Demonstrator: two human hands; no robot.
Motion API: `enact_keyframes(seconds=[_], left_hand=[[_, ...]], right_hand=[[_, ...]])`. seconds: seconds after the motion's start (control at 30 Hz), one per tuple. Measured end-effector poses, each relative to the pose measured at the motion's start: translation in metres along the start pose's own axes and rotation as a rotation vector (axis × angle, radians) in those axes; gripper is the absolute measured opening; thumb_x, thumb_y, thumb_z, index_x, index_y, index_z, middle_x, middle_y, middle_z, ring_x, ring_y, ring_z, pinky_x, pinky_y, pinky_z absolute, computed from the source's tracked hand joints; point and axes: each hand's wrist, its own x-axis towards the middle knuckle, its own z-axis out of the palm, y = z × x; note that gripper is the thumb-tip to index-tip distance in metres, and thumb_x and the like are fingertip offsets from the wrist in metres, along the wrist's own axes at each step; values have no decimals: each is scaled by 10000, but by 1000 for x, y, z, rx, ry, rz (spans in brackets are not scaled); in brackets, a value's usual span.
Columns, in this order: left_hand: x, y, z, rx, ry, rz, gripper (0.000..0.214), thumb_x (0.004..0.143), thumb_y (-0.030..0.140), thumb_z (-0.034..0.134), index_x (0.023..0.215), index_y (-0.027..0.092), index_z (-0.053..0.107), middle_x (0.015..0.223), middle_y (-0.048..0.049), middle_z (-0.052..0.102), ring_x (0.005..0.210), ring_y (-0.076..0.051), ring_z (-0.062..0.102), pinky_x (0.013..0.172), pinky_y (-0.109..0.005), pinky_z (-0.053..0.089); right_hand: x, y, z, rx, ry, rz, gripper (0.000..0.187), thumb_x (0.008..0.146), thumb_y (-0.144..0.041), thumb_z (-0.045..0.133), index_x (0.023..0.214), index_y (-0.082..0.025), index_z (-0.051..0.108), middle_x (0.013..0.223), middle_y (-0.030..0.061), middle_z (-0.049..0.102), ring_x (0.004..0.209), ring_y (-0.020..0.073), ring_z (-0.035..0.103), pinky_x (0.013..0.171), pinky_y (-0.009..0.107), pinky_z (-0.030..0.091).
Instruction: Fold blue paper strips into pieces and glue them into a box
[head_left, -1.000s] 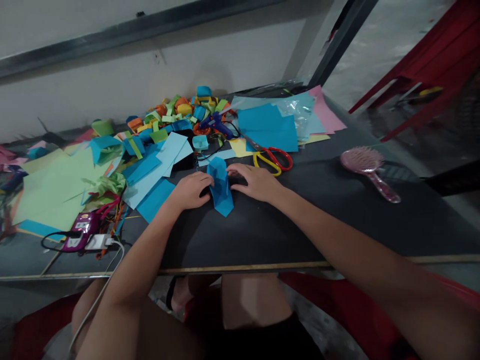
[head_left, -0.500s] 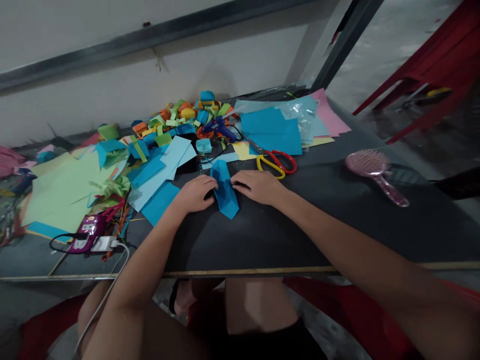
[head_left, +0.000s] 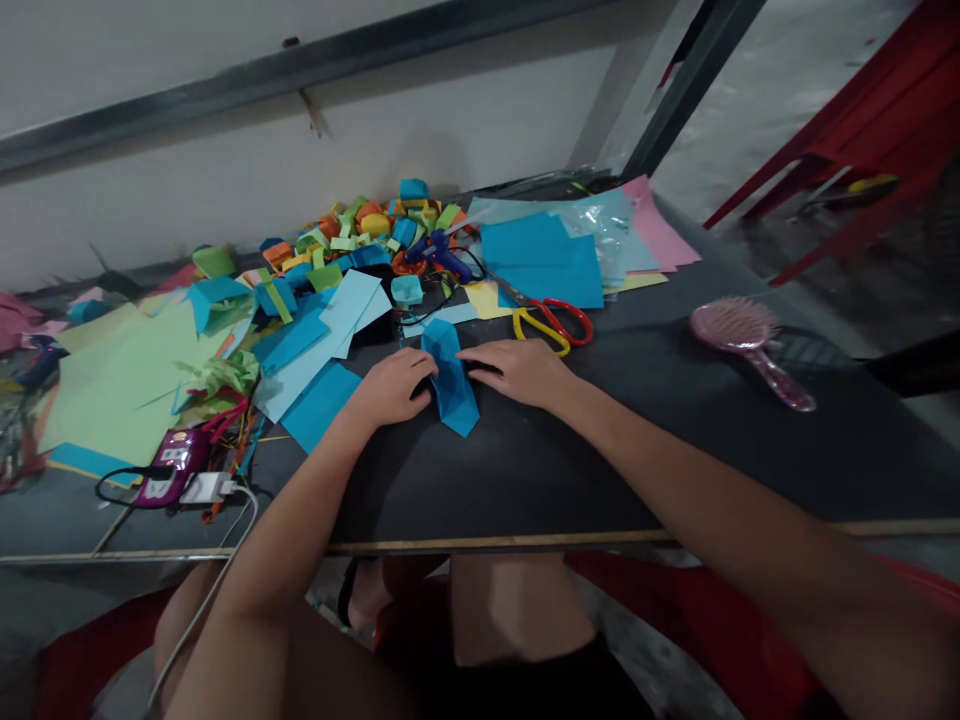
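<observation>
from afar i see the folded blue paper lying on the table between the left hand, half curled at its nine o'clock, and the right hand, loosely bent at its three o'clock, whether gripping i cannot tell.

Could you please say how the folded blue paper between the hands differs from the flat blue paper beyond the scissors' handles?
The folded blue paper is creased; the flat blue paper lies spread out. The folded blue paper is narrow, the flat blue paper broad. Both are blue.
</observation>
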Motion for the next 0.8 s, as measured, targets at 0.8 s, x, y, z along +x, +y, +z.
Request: enact_keyframes(seconds=[0.8], left_hand=[[0, 3, 0, 91, -48, -39, 447, 918, 216, 427, 1361, 192, 474, 1211, -114, 609, 1113, -253, 563, 905, -378, 477]], right_hand=[[-1, -1, 6, 21, 116, 3, 252, 921, -309, 579, 1126, -268, 722, 1091, 8, 753, 945, 200, 732, 725, 289, 554]])
